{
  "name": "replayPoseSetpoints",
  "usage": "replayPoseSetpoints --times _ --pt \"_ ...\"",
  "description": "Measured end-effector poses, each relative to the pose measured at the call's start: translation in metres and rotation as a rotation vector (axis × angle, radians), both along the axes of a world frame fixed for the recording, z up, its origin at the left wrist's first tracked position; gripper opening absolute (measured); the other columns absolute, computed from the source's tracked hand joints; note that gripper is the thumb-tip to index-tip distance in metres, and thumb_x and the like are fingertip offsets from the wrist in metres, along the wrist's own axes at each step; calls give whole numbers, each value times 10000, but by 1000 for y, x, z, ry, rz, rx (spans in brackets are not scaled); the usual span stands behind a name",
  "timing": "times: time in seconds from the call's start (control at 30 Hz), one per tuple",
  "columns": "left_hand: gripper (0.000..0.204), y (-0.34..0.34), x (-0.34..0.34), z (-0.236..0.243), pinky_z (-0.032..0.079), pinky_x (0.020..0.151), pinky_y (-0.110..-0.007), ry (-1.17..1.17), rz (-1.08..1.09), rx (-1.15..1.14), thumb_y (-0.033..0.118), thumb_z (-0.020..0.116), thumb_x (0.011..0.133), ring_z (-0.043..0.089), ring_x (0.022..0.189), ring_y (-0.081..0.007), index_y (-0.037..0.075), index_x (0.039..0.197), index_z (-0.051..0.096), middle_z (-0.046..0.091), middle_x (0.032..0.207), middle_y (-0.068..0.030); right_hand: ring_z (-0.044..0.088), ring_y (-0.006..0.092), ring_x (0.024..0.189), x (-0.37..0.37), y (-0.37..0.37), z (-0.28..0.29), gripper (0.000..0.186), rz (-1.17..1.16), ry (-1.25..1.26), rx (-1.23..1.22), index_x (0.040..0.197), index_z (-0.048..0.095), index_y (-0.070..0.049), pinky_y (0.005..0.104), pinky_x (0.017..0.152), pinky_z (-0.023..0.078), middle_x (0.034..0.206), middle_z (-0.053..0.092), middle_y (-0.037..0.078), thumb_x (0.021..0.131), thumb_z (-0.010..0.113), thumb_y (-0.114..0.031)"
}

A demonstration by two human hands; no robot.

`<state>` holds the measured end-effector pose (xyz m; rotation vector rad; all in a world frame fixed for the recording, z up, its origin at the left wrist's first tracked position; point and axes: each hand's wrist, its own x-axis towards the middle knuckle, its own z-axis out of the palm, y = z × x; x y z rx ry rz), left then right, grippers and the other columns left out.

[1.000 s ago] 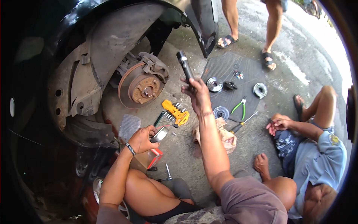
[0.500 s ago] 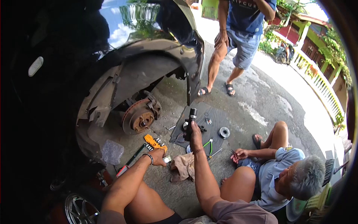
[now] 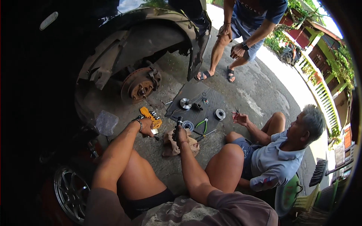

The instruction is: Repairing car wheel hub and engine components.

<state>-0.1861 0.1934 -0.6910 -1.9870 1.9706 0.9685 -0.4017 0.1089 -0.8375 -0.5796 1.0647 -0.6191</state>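
My right hand (image 3: pixel 181 136) is closed around a black tool with a cylindrical end (image 3: pixel 179 120), held upright over a crumpled brown cloth (image 3: pixel 171 145). My left hand (image 3: pixel 146 127) reaches down at an orange socket holder (image 3: pixel 145 112); its fingertips are partly hidden, so any grip there is unclear. A small white object (image 3: pixel 155 131) lies beside those fingers. On the dark mat (image 3: pixel 177 110) are a round metal bearing-like part (image 3: pixel 185 103), a second ring-shaped part (image 3: pixel 220 114) and green-handled pliers (image 3: pixel 201 125).
A bare brake disc (image 3: pixel 137 88) shows in the black car's wheel arch (image 3: pixel 158 34). One person (image 3: pixel 279 150) sits at my right, holding a small tool; another (image 3: pixel 226 41) stands beyond the mat. A wheel (image 3: pixel 71 194) lies lower left. Clear bubble wrap (image 3: pixel 106 122) lies near the car.
My right hand has lowered the black tool toward the cloth. My left hand has shifted left along the orange holder. The seated person has turned and raised a hand; the view has tilted.
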Motion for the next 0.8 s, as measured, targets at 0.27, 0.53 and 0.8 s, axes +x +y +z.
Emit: replayPoseSetpoints --times 0.27,0.53,0.8 --pt "546 27 10 2 529 781 -365 -4 96 47 333 796 591 669 884 -278 -26 984 672 696 937 -179 533 201 495 17 20 -44 290 -43 -58 23 1041 591 -103 338 461 447 668 554 50 976 492 -367" --pt "485 32 7 9 539 733 -337 38 204 135 231 803 612 678 824 -233 -30 993 655 706 910 -148 550 206 501 30 22 -51 320 -17 -103 76 1043 589 -87 349 439 451 698 576 79 958 499 -382" --pt "474 32 9 10 545 715 -330 22 191 122 201 793 619 683 800 -225 -39 1002 652 711 896 -150 550 193 500 30 21 -35 338 -36 -131 63 1049 578 -77 341 436 457 723 580 85 957 498 -393"
